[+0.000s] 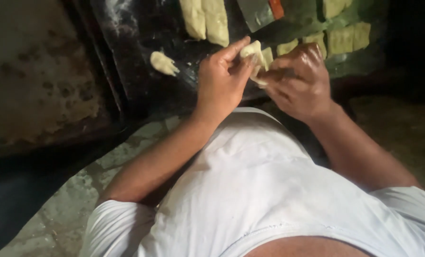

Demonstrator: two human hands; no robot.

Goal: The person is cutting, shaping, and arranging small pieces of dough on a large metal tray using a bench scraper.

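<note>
The pale, soft folded piece of dough (pixel 254 59) sits pinched between both hands over the dark tray (pixel 141 71), the left hand (pixel 222 78) grasping at its nine o'clock, the right hand (pixel 300 78) clenched at three o'clock, its long axis running twelve to six.

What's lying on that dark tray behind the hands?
On the dark tray lie pale dough pieces: a small lump, two long strips and flat squares. The left hand and right hand, holding a dough piece, cover the tray's middle.
</note>
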